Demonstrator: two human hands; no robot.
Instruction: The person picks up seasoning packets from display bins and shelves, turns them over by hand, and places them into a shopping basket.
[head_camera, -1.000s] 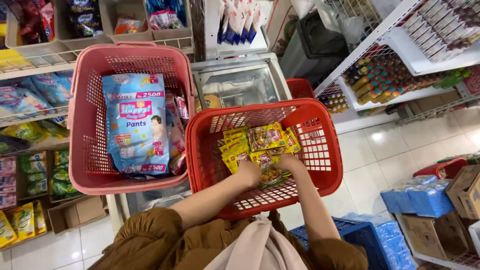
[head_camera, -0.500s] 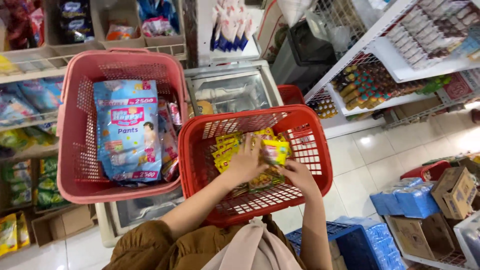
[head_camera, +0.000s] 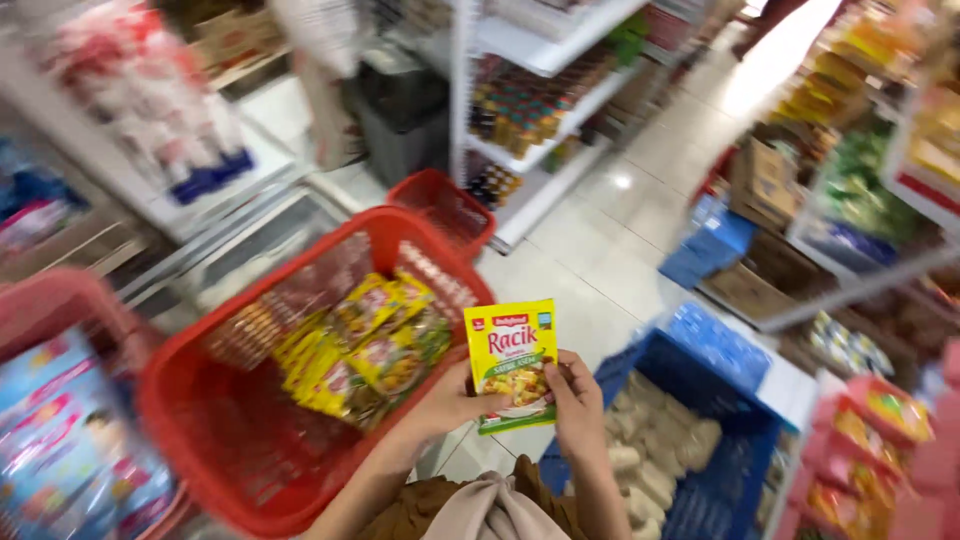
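Note:
Both of my hands hold a yellow and green sachet (head_camera: 514, 363) upright in front of me, to the right of a red plastic basket (head_camera: 205, 460). My left hand (head_camera: 452, 400) grips its left edge. My right hand (head_camera: 578, 398) grips its right edge. Inside the red basket lie several more yellow sachets (head_camera: 365, 345). My brown sleeves and a beige cloth show at the bottom of the view.
A second red basket (head_camera: 60, 300) with a blue diaper pack (head_camera: 70, 440) stands at the left. A smaller red basket (head_camera: 445, 205) sits behind. A blue crate (head_camera: 700, 470) of pale packs is on the floor at right. Stocked shelves (head_camera: 540, 90) line the tiled aisle.
My hands have lifted one sachet out of the red basket and brought it right, over the floor. The view has swung to the right, toward the aisle.

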